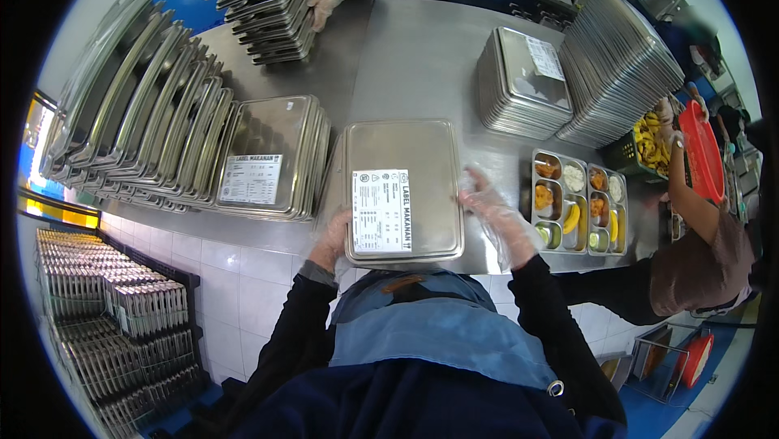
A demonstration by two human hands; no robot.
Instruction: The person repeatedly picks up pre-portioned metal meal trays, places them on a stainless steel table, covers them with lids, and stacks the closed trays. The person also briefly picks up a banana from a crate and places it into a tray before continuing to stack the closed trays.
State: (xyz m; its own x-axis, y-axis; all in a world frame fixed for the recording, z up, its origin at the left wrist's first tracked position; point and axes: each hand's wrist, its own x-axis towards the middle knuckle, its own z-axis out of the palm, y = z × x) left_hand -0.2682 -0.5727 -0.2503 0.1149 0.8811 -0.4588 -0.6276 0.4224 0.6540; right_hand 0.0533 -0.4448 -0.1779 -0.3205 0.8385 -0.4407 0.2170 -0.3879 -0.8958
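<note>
A lidded stainless steel food tray (405, 144) lies in front of me at the table's near edge. A printed white label (382, 211) is stuck on its lid, its writing turned sideways. My left hand (331, 238), in a clear plastic glove, holds the tray's left edge near the lower corner; its fingertips are hidden. At the right edge is my gloved right hand (496, 214), fingertips at the rim; whether they grip it is not plain. Left of the tray stands a labelled lidded tray (268, 128). Two open compartment trays (587, 214) with rice, fried food and bananas sit to the right.
Leaning metal trays (146, 116) line the table's left. A co-worker's gloved hand (331, 2) touches a tall tray stack (268, 19). Stacked lids (526, 86) stand at back right, near a banana crate (651, 141) and another person's arm (688, 195). Bundled trays (122, 317) fill the lower left.
</note>
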